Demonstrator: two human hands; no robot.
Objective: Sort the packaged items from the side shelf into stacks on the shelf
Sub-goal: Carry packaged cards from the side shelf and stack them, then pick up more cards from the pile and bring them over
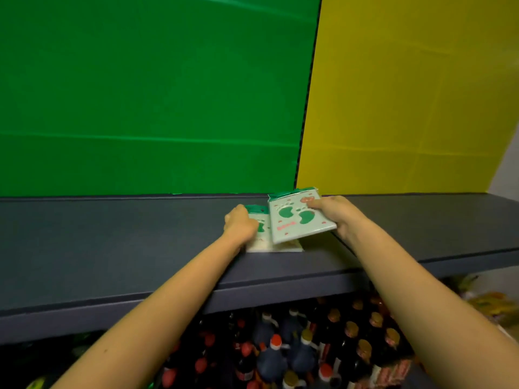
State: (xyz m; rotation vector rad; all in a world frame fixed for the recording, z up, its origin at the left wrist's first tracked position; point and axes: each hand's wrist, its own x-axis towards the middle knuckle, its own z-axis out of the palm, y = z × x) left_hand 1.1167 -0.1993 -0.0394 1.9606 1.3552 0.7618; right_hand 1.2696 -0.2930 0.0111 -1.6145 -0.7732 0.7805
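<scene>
Head view, right hand (335,217) pinching tilted packet (295,223), left hand (240,224) gripping flat packet (263,242) on grey shelf (112,248).

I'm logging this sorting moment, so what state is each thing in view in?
Right hand: grips the footprint packet, thumb on top.
Footprint packet: lifted, tilted, overlapping the packet pile.
Packet pile: lying flat on the shelf, at its front edge.
Left hand: holds the packet pile with curled fingers.
Shelf: bears the packet pile.
Bottles: upright, capped, on the level below.
</scene>
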